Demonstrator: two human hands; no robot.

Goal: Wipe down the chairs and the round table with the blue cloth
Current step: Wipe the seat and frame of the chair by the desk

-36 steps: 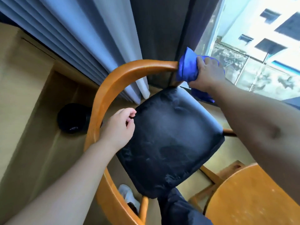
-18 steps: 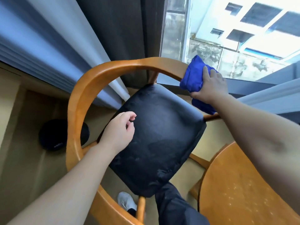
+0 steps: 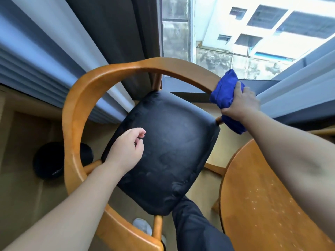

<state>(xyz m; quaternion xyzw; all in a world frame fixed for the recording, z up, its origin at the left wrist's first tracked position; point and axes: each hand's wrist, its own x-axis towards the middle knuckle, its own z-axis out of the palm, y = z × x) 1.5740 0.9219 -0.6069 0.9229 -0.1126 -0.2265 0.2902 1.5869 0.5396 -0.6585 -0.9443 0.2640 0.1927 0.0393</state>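
Note:
A wooden chair with a curved backrest rail (image 3: 101, 75) and a black padded seat (image 3: 174, 142) fills the middle of the view. My right hand (image 3: 239, 104) grips the folded blue cloth (image 3: 225, 89), which is wrapped over the rail's right end. My left hand (image 3: 126, 151) hovers over the seat's left edge, fingers loosely curled, holding nothing. The round wooden table (image 3: 262, 205) sits at the lower right, its top speckled with pale spots.
Grey curtains (image 3: 54, 51) hang behind the chair on the left and a window (image 3: 226, 33) lies beyond it. A black round object (image 3: 49, 160) rests on the floor left of the chair. My dark trouser leg (image 3: 195, 227) and white shoe (image 3: 143, 227) show below the seat.
My right hand has slid the blue cloth along the backrest rail toward its right end. My left hand has let go of the rail and now hangs over the seat.

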